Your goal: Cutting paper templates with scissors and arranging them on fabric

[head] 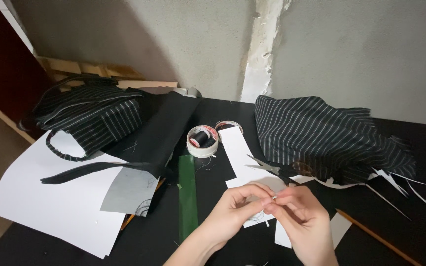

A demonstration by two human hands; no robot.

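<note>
While pinching needle (274,196) between right hand (301,216) and left hand (237,207) just below scissors (272,170), keep fingertips tight, hold thread (257,216) taut, steady near spool (201,136).

2 round tape rolls with red-and-white printed labels at frame centre, near roll (202,142), far roll (228,126) just behind, no signs, no screens

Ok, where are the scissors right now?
In the head view the scissors lie right of centre on white paper, just above the hands, beside the striped fabric.
</note>
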